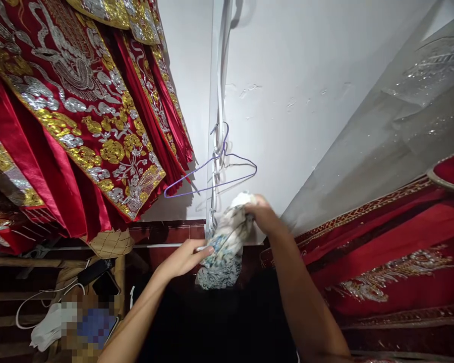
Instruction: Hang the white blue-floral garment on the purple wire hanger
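The patterned cloth (227, 247), a bunched white fabric with blue-green print, hangs in front of the white wall (306, 101), just below a purple wire hanger (212, 174) that hooks onto a white cord (220, 75) running down the wall. The right hand (263, 214) is clamped on the top of the cloth, fingers closed around the gathered fabric. The left hand (185, 257) touches the cloth's left edge; its fingers lie extended and close together against the fabric, and it cannot be told whether they pinch it. Judged from this arrangement, the step in hand is gathering and supporting the cloth near the hanger, with both hands steadying it. The next move calls for a firm hold at the top while the lower part is controlled, since the fabric is loose and bunched and the hanger is light and free to swing. To the left hang red garments with gold and silver embroidery (79, 111); a similar red embroidered garment (393, 252) lies to the right. Lower left, a wooden frame (117, 282) carries cables and a dark device (94, 272).
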`<state>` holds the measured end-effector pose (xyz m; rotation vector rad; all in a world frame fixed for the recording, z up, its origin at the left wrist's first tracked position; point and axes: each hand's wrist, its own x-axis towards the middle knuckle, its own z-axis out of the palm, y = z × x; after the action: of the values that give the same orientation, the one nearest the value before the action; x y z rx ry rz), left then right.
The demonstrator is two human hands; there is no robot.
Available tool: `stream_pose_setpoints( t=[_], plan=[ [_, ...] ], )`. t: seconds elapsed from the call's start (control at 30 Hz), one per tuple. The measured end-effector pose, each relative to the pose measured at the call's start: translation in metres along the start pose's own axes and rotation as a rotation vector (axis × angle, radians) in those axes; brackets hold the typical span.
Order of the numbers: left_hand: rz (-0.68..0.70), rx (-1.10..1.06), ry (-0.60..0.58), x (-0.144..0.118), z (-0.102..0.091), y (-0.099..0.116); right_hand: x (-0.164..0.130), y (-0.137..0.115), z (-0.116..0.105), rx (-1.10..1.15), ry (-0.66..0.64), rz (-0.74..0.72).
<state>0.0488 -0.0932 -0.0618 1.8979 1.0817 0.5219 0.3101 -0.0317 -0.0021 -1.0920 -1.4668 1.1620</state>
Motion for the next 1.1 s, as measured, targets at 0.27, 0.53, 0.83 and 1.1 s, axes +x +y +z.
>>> stream_pose_setpoints(
  t=[0.27,0.53,0.83,1.1],
  plan=[
    [-0.272,0.631,0.109,-0.04,-0.075,-0.018,0.067,0.006,0.009,-0.36,-0.031,-0.22],
    [-0.211,0.695,0.193,-0.03,-0.104,-0.017,0.076,0.057,-0.007,-0.483,-0.05,-0.29],
    [0.177,0.596,0.502,0.016,-0.099,0.04,0.018,0.016,-0.06,-0.55,0.005,-0.114],
    [0.432,0.307,0.726,0.078,-0.11,0.064,-0.02,-0.005,-0.04,-0.403,0.094,-0.189]
  ],
)
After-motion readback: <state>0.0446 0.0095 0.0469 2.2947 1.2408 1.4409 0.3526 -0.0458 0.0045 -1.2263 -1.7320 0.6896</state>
